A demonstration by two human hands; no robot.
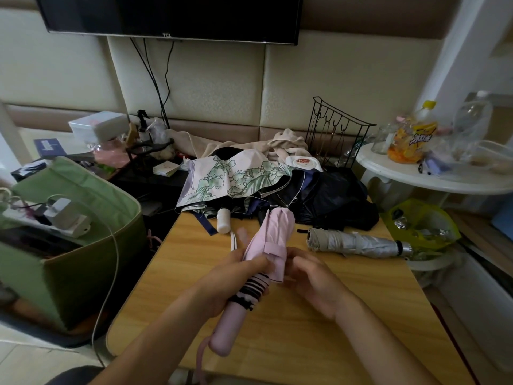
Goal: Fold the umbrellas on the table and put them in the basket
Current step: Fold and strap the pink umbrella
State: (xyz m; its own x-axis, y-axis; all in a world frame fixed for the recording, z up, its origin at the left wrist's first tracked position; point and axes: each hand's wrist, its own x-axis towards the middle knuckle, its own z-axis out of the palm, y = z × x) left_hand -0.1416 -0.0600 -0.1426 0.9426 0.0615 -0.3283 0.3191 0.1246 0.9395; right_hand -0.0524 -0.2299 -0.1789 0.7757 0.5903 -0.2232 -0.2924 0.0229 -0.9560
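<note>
Pink umbrella (pixel 273 240) rolled, above the table (pixel 305 329). My left hand (pixel 236 276) grips it; right hand (pixel 311 276) fingers curl at the strap (pixel 274 250). If strap slips, canopy unrolls. Basket (pixel 91 245) sits left.

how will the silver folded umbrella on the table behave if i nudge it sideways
The silver umbrella lies on its side as a rough cylinder on the smooth wooden table, so it would probably roll. Its loose, crinkled fabric looks unstrapped and may flop open. It seems compact, likely light.
</note>
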